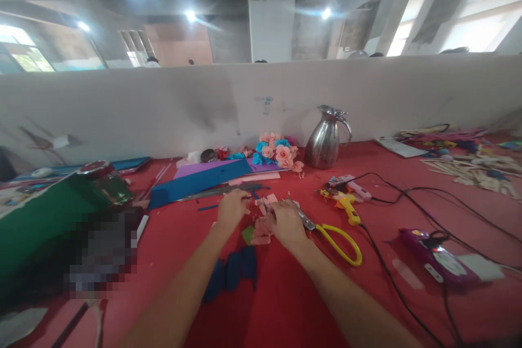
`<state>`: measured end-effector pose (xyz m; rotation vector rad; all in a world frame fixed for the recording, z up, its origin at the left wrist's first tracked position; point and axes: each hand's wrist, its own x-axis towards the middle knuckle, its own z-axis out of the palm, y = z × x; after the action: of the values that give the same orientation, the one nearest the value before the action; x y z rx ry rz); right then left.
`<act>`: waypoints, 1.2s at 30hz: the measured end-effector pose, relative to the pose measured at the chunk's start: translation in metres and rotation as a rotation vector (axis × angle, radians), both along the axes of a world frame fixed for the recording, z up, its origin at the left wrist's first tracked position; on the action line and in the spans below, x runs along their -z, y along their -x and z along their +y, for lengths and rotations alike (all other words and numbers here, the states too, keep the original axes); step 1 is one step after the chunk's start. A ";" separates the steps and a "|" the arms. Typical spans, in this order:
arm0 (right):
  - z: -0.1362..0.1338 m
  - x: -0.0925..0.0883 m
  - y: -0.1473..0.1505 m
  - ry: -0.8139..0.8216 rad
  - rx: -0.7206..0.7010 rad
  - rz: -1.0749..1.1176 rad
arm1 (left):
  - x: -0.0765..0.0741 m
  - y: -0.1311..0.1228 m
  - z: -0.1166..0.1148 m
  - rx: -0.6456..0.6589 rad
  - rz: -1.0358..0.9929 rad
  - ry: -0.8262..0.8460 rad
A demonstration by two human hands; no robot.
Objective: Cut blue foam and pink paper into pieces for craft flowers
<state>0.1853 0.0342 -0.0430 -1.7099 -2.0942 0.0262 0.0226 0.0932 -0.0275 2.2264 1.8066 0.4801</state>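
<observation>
My left hand is closed above the red table, its fingertips pinched near a thin dark stem; what lies between them is too small to make out. Opposite it, my right hand has its fingers bent onto pink crepe paper pieces, seemingly gripping one. A small green piece lies under the pink ones. Beside my right hand are scissors with yellow handles. Dark blue crepe paper pieces rest nearer to me, between my forearms. Thin wire stems lie beyond my left hand.
Behind lie a blue paper strip, pink and blue paper flowers and a steel jug. To the right are a yellow glue gun, its cables and a purple power strip. A lidded jar stands left.
</observation>
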 end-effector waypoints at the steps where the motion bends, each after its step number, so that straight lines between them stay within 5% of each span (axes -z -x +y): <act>1: 0.000 0.000 0.000 -0.006 0.026 0.006 | -0.001 0.001 0.005 0.028 -0.002 -0.013; 4: 0.001 0.001 0.001 -0.009 0.116 0.021 | 0.002 -0.005 0.017 0.127 0.049 -0.031; 9: 0.001 0.000 -0.005 -0.015 0.152 0.131 | 0.008 -0.016 0.030 0.066 0.055 -0.049; 15: 0.001 -0.004 -0.009 0.020 0.132 0.348 | -0.009 0.029 0.037 -0.107 0.032 0.009; 19: -0.003 -0.001 -0.001 0.103 -0.009 0.319 | -0.013 0.058 0.030 -0.199 0.075 0.106; 27: -0.008 -0.006 0.007 0.125 -0.095 0.276 | 0.006 0.054 0.013 -0.309 0.154 0.114; 36: -0.014 -0.007 0.008 0.107 -0.166 0.347 | 0.001 0.108 -0.013 -0.448 0.206 0.097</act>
<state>0.1773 0.0204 -0.0356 -1.4597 -1.9920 0.4589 -0.0859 0.0802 -0.0280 1.8602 2.3933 0.2359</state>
